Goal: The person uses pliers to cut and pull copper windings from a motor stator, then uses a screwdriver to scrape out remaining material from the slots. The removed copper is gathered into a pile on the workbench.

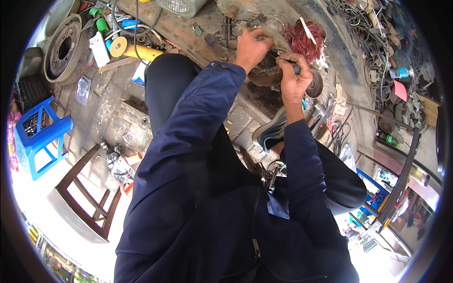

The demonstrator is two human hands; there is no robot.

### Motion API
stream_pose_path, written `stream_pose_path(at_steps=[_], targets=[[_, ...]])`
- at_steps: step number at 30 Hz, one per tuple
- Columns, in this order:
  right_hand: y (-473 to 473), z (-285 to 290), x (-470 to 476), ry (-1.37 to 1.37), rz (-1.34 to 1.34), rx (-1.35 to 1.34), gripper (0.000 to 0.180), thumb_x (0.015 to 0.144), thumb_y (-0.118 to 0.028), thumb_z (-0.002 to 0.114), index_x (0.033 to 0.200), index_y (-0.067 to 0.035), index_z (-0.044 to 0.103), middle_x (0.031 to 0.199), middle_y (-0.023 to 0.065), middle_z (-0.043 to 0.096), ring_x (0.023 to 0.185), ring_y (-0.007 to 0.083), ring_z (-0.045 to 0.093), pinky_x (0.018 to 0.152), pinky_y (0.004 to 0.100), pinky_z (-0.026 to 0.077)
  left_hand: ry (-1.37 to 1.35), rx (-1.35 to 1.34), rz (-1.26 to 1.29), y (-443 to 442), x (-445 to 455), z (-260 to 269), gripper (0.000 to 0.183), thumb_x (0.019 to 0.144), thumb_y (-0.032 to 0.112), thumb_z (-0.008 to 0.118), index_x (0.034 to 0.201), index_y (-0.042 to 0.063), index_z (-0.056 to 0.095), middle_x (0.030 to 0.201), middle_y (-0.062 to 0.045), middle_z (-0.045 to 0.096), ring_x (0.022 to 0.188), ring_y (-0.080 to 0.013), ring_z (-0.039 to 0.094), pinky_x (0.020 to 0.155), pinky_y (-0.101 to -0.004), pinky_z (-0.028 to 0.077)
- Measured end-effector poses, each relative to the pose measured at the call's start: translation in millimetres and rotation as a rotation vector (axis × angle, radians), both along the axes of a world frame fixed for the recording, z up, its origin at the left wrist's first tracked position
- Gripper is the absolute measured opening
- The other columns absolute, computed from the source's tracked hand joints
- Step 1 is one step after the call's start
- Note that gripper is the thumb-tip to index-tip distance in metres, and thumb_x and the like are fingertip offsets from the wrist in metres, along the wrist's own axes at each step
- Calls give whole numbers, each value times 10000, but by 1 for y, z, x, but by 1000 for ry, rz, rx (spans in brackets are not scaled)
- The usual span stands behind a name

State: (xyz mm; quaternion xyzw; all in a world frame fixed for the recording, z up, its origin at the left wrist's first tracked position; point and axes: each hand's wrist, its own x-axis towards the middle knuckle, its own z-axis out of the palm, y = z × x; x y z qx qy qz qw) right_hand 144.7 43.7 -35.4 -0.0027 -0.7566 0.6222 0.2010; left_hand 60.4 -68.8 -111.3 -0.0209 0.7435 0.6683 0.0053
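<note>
My left hand point(252, 47) is curled at the far rim of a round, rust-brown metal housing point(265, 77); what its fingers pinch is too small to tell. My right hand point(296, 76) is closed around a short dark cylindrical handle point(296, 69), its fingertips at the housing's right side. The handle's other end is hidden. Just beyond the hands lies a tangled bundle of reddish wire point(307, 39) with a white strip point(308, 30) across it. A round dark metal disc point(314, 84) rests beside my right wrist. The housing sits low, in front of my shoe point(270, 129).
To the left are a yellow angle grinder point(143, 53), a metal wheel rim point(63, 49), a blue plastic stool point(42, 132) and a wooden stool point(85, 201). A grey ribbed casing point(182, 7) stands at the far edge. Tangled cables point(357, 24) pile up at right.
</note>
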Motion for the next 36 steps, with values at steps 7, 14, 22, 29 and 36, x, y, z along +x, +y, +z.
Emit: stream_pose_path(at_steps=[7, 14, 22, 29, 36], targets=[[-12, -5, -4, -92, -26, 16, 312, 979, 48, 612, 1244, 16, 774, 904, 5, 700, 803, 58, 600, 705, 234, 485, 197, -174, -37, 1, -6, -11, 322, 820, 322, 825, 1085, 140, 838, 1297, -231, 644, 1194, -422, 652, 1049, -441, 529], [-32, -8, 3, -67, -95, 245, 244, 960, -4, 610, 1124, 12, 790, 1110, 156, 813, 1009, 217, 771, 909, 335, 580, 99, -98, 68, 2, 6, -9, 363, 795, 376, 866, 1051, 120, 837, 1256, -217, 674, 1137, -411, 683, 1003, -465, 549], [-49, 34, 61, -176, -78, 312, 221, 969, 36, 592, 1086, 15, 778, 907, 37, 735, 775, 74, 624, 697, 253, 512, 16, -54, 49, 1, 4, 0, 360, 782, 387, 832, 1042, 138, 840, 1287, -214, 665, 1161, -407, 679, 1016, -457, 538], [-27, 43, 94, -179, -64, 78, 221, 997, 33, 577, 1113, 15, 763, 876, 12, 687, 781, 59, 609, 676, 217, 476, 9, 7, 46, 0, 10, -1, 314, 765, 403, 818, 998, 195, 853, 1369, -319, 618, 1305, -503, 565, 1143, -497, 470], [-20, 39, 116, -87, -37, 51, 203, 1030, 31, 586, 1140, 11, 756, 974, 41, 720, 816, 79, 619, 731, 219, 487, 29, 15, 45, 3, 4, -5, 308, 783, 390, 816, 1012, 187, 849, 1416, -278, 616, 1312, -483, 559, 1140, -495, 465]])
